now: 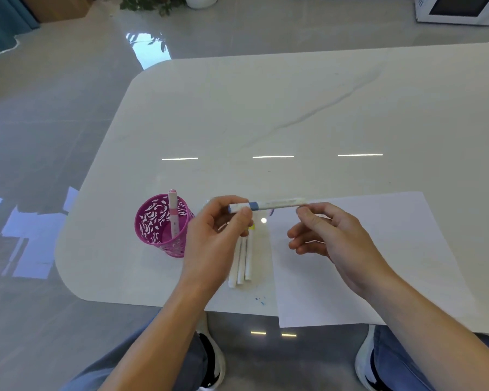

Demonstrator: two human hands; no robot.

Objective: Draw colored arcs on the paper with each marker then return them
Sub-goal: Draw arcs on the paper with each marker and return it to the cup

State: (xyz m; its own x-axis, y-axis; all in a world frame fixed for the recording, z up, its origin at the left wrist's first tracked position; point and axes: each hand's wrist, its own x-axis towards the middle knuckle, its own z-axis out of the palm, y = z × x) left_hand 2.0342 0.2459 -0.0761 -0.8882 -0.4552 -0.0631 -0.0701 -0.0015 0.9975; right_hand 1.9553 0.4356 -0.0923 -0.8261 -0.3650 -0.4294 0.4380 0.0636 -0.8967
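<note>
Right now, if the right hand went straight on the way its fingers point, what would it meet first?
The right hand pinches one end of the blue-banded marker. Going on leftward along the barrel, it would probably meet the left hand gripping the other end, though depth is unclear.

- A white paper sheet (378, 263) is lying on the table (294, 108), overhanging its near edge.
- A white blue-banded marker (266, 206) is being held level above the sheet's far-left corner.
- Three white markers (242, 261) are lying together just left of the sheet.
- A pink-banded marker (172, 211) is standing in a magenta cutwork cup (153, 221).
</note>
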